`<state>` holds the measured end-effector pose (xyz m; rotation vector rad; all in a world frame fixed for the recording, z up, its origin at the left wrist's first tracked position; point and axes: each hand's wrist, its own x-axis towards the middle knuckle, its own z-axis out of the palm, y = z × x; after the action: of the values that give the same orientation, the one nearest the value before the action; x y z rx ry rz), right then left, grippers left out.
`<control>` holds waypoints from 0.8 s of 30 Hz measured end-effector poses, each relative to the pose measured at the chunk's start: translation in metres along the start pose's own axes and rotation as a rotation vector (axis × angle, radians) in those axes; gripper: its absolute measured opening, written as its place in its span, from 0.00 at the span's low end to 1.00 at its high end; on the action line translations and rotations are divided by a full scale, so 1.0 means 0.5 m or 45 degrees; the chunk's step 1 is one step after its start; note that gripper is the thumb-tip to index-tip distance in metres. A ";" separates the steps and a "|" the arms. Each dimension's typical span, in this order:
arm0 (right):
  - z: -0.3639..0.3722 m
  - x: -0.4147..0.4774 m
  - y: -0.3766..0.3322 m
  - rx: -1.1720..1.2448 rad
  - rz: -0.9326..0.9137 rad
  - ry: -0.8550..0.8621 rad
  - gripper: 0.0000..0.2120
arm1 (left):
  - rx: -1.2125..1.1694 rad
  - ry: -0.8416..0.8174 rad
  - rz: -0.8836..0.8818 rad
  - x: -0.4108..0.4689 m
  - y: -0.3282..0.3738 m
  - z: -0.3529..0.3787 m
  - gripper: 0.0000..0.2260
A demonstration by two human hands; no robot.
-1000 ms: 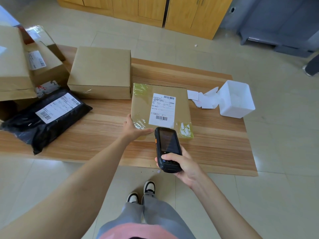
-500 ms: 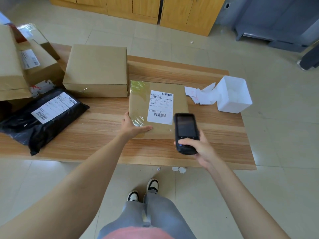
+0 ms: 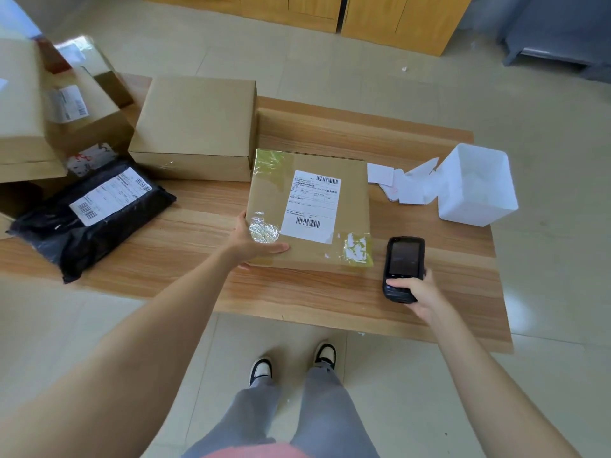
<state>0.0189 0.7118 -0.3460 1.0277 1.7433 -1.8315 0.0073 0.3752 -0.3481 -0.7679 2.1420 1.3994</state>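
- The left grip [image 3: 256,247] pinches the near-left corner of the labelled cardboard parcel [image 3: 310,209], which lies flat on the surface [image 3: 198,233].
- The right grip [image 3: 418,292] is wrapped around the handheld scanner [image 3: 404,259]; the parcel is just to its left.

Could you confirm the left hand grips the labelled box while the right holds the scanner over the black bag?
Not the black bag: in the head view the right hand holds the scanner over the table, beside the labelled box the left hand grips.

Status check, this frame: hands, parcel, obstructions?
Left hand grips labelled parcel at near corner. Right hand holds scanner, right of parcel. Nothing between them.
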 end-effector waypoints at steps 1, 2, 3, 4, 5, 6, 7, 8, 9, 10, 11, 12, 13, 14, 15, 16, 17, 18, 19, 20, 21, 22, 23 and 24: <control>-0.002 0.005 0.009 0.001 0.007 -0.001 0.40 | 0.010 0.001 -0.008 -0.002 -0.001 0.000 0.56; -0.004 0.009 0.018 0.005 0.007 -0.005 0.39 | 0.023 0.004 -0.013 -0.004 -0.002 0.001 0.55; -0.007 0.013 0.026 0.015 0.006 -0.010 0.39 | 0.033 0.005 -0.014 -0.006 -0.002 0.002 0.55; -0.010 0.017 0.032 0.018 0.001 -0.017 0.39 | 0.037 0.006 -0.011 -0.008 -0.002 0.003 0.54; -0.013 0.019 0.036 0.014 -0.005 -0.020 0.39 | 0.034 0.008 -0.012 -0.009 -0.001 0.004 0.54; -0.016 0.020 0.039 -0.004 -0.012 -0.022 0.39 | 0.028 0.009 -0.012 -0.009 0.000 0.006 0.53; -0.018 0.022 0.042 -0.029 -0.014 -0.016 0.38 | 0.026 0.011 -0.014 -0.010 0.001 0.006 0.53; -0.020 0.023 0.044 -0.063 -0.014 -0.011 0.38 | 0.027 0.011 -0.014 -0.010 0.001 0.007 0.52; -0.022 0.025 0.048 -0.093 -0.010 -0.005 0.38 | 0.027 0.010 -0.015 -0.011 0.002 0.007 0.52; -0.024 0.027 0.054 -0.121 -0.002 -0.002 0.37 | 0.027 0.009 -0.014 -0.011 0.002 0.007 0.52; -0.026 0.030 0.059 -0.150 0.008 0.004 0.37 | 0.027 0.008 -0.014 -0.011 0.003 0.006 0.52; -0.028 0.034 0.064 -0.194 0.010 0.019 0.36 | 0.029 0.004 -0.014 -0.012 0.003 0.006 0.53; -0.030 0.038 0.068 -0.249 0.001 0.037 0.35 | 0.034 0.000 -0.017 -0.012 0.005 0.006 0.53; -0.031 0.041 0.070 -0.308 -0.012 0.051 0.33 | 0.038 -0.001 -0.020 -0.012 0.006 0.006 0.53; -0.031 0.043 0.069 -0.369 -0.024 0.060 0.33 | 0.041 0.001 -0.021 -0.013 0.007 0.006 0.54; -0.030 0.045 0.067 -0.444 -0.037 0.069 0.32 | 0.043 0.002 -0.019 -0.011 0.006 0.005 0.54; -0.028 0.047 0.065 -0.524 -0.052 0.085 0.32 | 0.044 0.002 -0.021 -0.011 0.005 0.005 0.53; -0.027 0.049 0.064 -0.601 -0.063 0.108 0.33 | 0.040 0.001 -0.022 -0.009 0.005 0.005 0.53; -0.027 0.051 0.062 -0.664 -0.063 0.124 0.33 | 0.038 0.001 -0.022 -0.009 0.004 0.005 0.53; -0.028 0.054 0.061 -0.713 -0.050 0.132 0.34 | 0.035 0.001 -0.020 -0.009 0.004 0.005 0.53; -0.028 0.055 0.059 -0.745 -0.036 0.131 0.36 | 0.038 0.005 -0.019 -0.008 0.003 0.005 0.53; -0.029 0.054 0.057 -0.774 -0.024 0.128 0.38 | 0.042 0.014 -0.014 -0.006 0.002 0.006 0.53; -0.031 0.052 0.057 -0.797 -0.011 0.122 0.40 | 0.043 0.023 -0.007 -0.005 0.001 0.007 0.53; -0.034 0.050 0.056 -0.815 -0.002 0.117 0.42 | 0.033 0.031 -0.002 -0.005 0.001 0.007 0.53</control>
<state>0.0270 0.7293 -0.3824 0.8424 2.1678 -1.0977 0.0092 0.3793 -0.3474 -0.7800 2.1731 1.3657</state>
